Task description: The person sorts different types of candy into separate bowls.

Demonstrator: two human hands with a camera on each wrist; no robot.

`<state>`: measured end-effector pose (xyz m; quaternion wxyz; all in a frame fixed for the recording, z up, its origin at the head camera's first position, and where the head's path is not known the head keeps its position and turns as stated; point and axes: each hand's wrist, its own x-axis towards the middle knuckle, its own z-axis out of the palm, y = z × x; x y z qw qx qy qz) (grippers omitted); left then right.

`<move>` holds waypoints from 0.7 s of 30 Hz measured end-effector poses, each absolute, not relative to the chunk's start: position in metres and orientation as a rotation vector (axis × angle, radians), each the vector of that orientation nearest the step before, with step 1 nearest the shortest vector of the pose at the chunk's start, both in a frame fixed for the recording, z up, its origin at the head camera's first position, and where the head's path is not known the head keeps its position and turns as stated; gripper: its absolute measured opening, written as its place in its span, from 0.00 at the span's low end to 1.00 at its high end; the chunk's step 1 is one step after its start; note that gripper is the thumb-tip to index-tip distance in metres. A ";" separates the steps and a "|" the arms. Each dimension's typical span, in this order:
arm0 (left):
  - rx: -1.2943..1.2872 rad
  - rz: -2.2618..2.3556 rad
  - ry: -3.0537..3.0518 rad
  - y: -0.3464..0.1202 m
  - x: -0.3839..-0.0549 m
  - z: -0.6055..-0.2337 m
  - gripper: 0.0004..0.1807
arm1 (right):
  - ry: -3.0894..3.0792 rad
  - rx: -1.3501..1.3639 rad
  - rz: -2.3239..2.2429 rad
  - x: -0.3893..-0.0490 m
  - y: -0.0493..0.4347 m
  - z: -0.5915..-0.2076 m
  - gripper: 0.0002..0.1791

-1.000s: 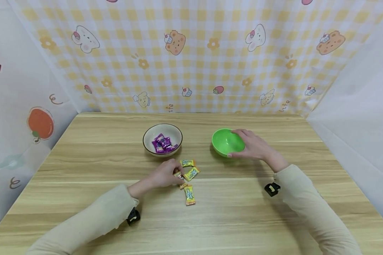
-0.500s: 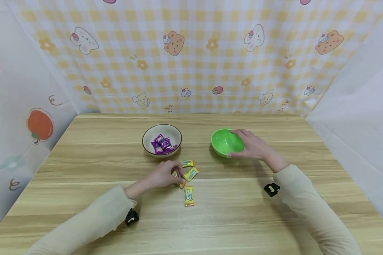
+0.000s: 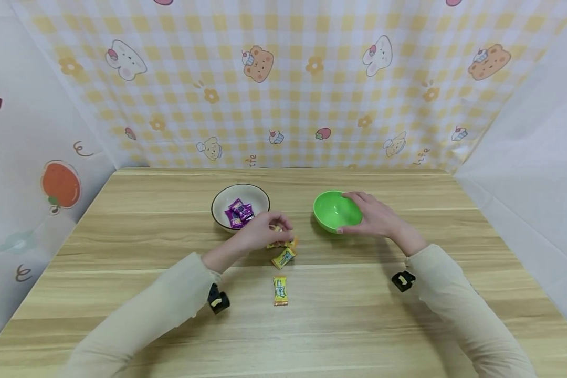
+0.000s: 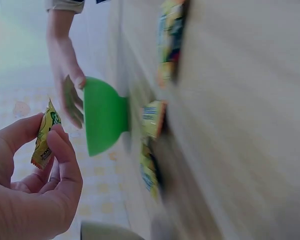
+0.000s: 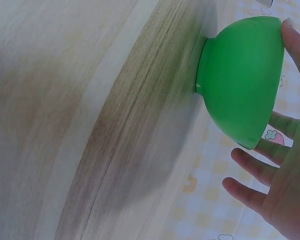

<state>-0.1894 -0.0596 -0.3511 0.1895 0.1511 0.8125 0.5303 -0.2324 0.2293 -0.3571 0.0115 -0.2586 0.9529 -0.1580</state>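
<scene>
My left hand (image 3: 262, 231) pinches a yellow wrapped candy (image 4: 44, 140) between thumb and fingers, raised above the table just right of the white bowl. Beneath this hand lies another yellow candy (image 3: 291, 243), partly covered in the head view. Two more rest nearer the front: a slanted candy (image 3: 284, 258) and an upright-lying candy (image 3: 280, 291). On the right, my right hand (image 3: 378, 218) grips the rim of a green bowl (image 5: 242, 75), thumb at one side and fingers at the other. The bowl stands upright on the table, with no candy showing inside.
A white bowl (image 3: 224, 202) with a dark rim, holding several purple wrapped candies (image 3: 238, 210), stands at the back, left of the green bowl. The wooden table (image 3: 382, 325) ends at a checked curtain (image 3: 293, 105) behind.
My left hand has lifted a yellow candy off the table and moved it up and to the right, toward the green bowl. My right hand has stayed at the green bowl.
</scene>
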 end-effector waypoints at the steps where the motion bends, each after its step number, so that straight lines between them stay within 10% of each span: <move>1: 0.406 1.522 2.254 -0.055 -0.193 -0.350 0.12 | 2.971 -0.808 -0.495 -0.232 0.229 -0.357 0.52; 21: 0.320 1.612 2.373 0.027 -0.237 -0.338 0.07 | 2.942 -0.788 -0.499 -0.232 0.229 -0.357 0.50</move>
